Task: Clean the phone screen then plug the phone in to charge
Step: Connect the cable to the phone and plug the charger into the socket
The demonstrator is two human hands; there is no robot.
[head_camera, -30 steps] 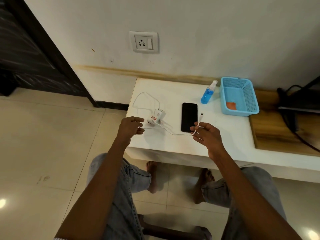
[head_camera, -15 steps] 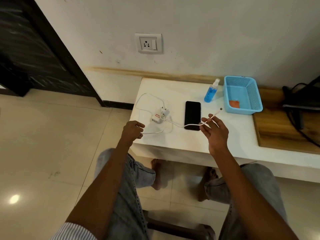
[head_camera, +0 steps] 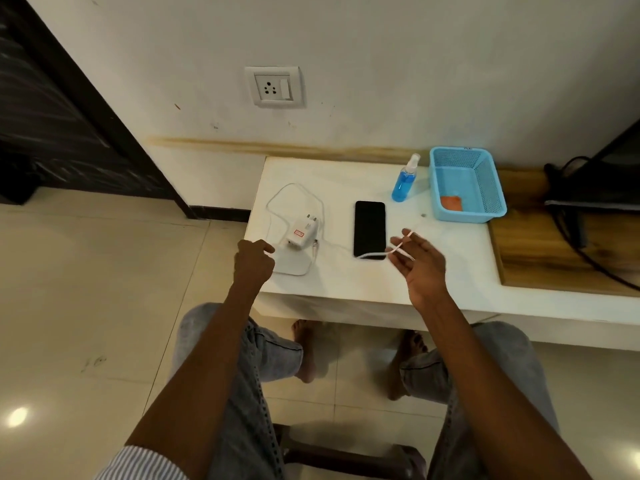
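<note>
White table (head_camera: pixel 346 282) at frame centre holds a dark phone (head_camera: pixel 370 228), face up. Right hand (head_camera: pixel 420 268), just right of it, pinches the cable (head_camera: pixel 374 253) near its plug, other fingers loose. Left hand (head_camera: pixel 253 261), curled, grips cable slack beside the charger (head_camera: pixel 300 233). Best to steady the phone and align the plug squarely.

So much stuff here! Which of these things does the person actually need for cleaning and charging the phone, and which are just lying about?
Needed:
- phone
- charging cable, held in the right hand
- white charger
- wall socket
- spray bottle
- orange cloth

Lying about:
- blue basket, only holding the cloth
- black cables on the wooden shelf
</note>
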